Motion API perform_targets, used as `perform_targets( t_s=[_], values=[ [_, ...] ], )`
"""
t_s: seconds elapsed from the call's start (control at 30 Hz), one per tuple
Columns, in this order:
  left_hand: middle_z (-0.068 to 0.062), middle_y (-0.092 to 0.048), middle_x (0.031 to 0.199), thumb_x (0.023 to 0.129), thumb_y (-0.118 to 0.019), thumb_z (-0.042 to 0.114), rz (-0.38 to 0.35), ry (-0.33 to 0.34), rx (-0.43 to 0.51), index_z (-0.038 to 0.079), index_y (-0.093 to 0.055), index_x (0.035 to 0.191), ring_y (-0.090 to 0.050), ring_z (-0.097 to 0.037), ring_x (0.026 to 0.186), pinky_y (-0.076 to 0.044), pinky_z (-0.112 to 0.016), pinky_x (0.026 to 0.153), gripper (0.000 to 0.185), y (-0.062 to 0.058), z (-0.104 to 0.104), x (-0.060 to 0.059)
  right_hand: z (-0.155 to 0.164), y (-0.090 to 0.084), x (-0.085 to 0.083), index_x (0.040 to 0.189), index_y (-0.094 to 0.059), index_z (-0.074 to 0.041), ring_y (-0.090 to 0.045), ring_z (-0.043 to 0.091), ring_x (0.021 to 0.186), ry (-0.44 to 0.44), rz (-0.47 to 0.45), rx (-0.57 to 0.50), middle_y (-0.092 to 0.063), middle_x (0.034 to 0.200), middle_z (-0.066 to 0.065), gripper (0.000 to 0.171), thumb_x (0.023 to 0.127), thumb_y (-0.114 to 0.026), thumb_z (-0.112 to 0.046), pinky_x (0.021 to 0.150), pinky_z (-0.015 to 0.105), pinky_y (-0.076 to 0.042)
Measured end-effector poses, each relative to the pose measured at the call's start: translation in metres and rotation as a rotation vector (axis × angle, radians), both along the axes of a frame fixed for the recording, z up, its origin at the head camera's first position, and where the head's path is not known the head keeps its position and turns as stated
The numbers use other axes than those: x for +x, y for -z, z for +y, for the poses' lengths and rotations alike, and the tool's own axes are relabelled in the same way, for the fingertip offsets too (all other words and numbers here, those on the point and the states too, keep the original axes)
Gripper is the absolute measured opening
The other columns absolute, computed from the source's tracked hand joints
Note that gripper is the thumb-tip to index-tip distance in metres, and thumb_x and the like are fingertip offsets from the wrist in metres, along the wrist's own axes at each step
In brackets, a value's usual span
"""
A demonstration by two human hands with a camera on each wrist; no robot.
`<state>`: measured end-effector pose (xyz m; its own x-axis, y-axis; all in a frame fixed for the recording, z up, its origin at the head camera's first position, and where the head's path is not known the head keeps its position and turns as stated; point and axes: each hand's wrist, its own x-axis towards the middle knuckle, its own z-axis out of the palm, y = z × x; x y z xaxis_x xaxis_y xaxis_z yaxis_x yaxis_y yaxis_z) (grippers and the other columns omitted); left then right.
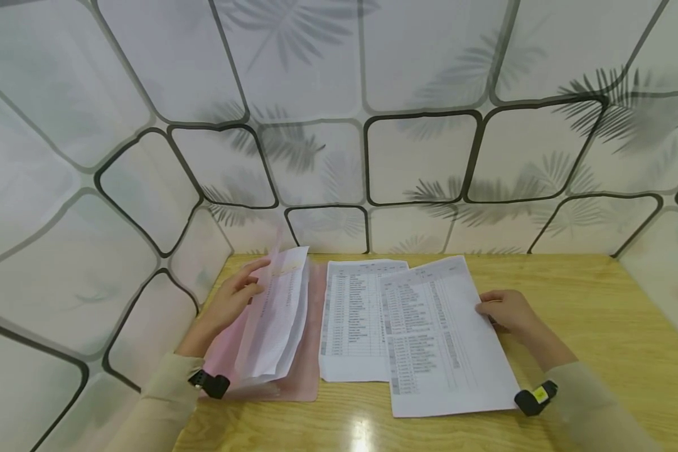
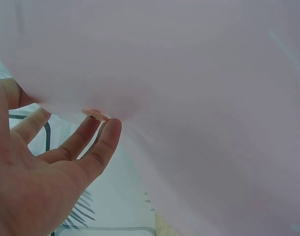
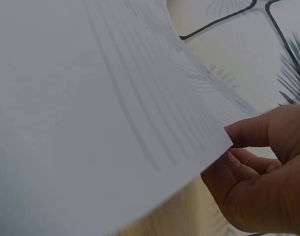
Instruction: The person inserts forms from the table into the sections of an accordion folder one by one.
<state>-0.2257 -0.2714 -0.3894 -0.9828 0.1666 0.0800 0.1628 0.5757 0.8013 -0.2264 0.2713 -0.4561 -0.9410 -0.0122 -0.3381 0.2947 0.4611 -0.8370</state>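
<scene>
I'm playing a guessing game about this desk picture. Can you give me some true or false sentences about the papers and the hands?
1. The right hand pinches the edge of the top printed sheet. True.
2. The left hand holds a pencil. False: it lifts the cover of the pink folder, with papers inside.
3. The table is wooden. True.
4. The printed sheets are blank. False: they carry rows of printed lines.
5. A second printed sheet lies under the top one. True.
</scene>
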Motion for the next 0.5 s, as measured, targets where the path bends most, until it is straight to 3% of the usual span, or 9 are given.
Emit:
perform_targets(
  t_s=[0.27, 0.5],
  values=[
    [-0.025, -0.065, 0.129, 0.104, -0.053, 0.008, 0.011, 0.004, -0.011, 0.01, -0.051, 0.156, -0.058, -0.023, 0.099, -0.047, -0.031, 0.081, 0.052, 0.001, -0.001, -0.001, -0.001, -0.002, -0.002, 0.147, -0.039, 0.022, -0.069, 0.009, 0.083, -0.008, -0.055, -0.137, -0.073, 0.103, 0.007, 0.061, 0.103, -0.061, -0.014, 0.072, 0.03, -0.059],
    [-0.026, -0.064, 0.131, 0.104, -0.052, 0.008, 0.012, 0.011, -0.015, 0.01, -0.05, 0.156, -0.059, -0.025, 0.1, -0.047, -0.031, 0.081, 0.053, 0.001, -0.002, -0.001, -0.014, -0.005, -0.004, 0.149, -0.039, 0.021, -0.07, 0.009, 0.083, -0.021, -0.06, -0.213, -0.072, 0.1, 0.002, 0.06, 0.104, -0.06, -0.013, 0.073, 0.029, -0.059]
  ],
)
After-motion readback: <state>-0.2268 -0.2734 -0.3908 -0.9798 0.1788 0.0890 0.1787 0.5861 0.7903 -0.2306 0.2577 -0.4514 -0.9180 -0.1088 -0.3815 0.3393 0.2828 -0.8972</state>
